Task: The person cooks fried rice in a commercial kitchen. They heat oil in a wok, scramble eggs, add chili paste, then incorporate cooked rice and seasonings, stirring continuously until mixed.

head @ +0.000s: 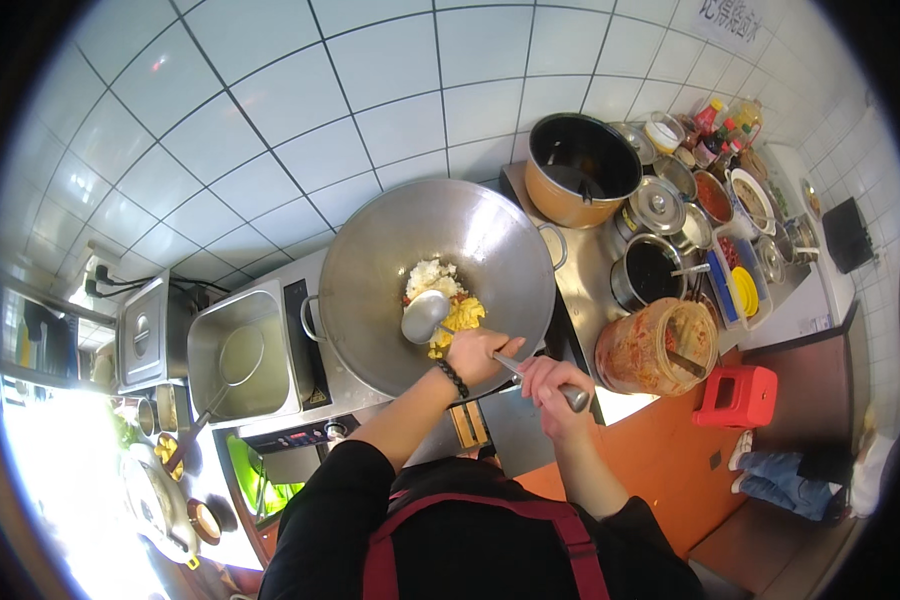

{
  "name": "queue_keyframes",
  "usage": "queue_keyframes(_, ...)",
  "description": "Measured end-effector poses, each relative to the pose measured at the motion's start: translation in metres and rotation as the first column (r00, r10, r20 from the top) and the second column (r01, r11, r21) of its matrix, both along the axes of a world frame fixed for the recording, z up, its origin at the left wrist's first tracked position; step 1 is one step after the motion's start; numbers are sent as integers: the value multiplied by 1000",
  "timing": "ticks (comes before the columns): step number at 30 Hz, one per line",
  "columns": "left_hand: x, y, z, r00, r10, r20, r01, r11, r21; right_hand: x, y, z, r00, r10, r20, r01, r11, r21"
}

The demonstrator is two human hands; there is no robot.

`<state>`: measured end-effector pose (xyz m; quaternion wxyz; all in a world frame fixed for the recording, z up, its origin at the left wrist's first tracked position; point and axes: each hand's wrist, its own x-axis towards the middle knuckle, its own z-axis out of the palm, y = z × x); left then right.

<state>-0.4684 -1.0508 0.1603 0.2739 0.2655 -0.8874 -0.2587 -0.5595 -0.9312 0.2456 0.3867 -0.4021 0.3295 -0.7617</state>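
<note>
A steel ladle (425, 318) reaches into a large wok (367, 262). My left hand (475, 355), with a dark beaded bracelet at its wrist, grips the ladle's shaft partway down. Around the handle near its rounded end is my right hand (556, 391). The ladle's bowl, back side up, lies over white rice (433, 275) and yellow scrambled egg (465, 313) at the wok's bottom. Small reddish bits show between rice and egg, partly hidden by the ladle.
On the left, a deep steel basin (289, 367) holds liquid and a strainer (241, 355). At right stand a tall pot (555, 199), a pot of dark liquid (649, 262), a large jar of reddish food (630, 352) and several seasoning containers. A red stool (736, 397) and another person's legs (780, 476) are farther right.
</note>
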Motion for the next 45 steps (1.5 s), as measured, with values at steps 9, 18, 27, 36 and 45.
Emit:
queue_keyframes(9, -12, -16, 8, 997, -71, -3, 71, 997, -23, 0, -11, 0, 973, -112, -201, 77, 982, -174)
queue_keyframes(18, -29, -16, -38, 1000, -22, -16, 22, 999, -23, -2, -15, -35, 948, -273, -163, 264, 962, -72)
queue_keyframes(27, -30, -28, -36, 996, -74, 56, 70, 995, 74, 4, -23, -35, 925, -256, -282, 235, 966, -105)
queue_keyframes(36, 3, -34, -9, 974, -63, 217, 56, 998, 37, 12, -16, -20, 946, -107, -307, 58, 985, -164)
queue_keyframes(45, 15, -16, -11, 923, -230, 308, 267, 960, -82, -4, 40, -23, 841, 135, -525, 71, 933, 354)
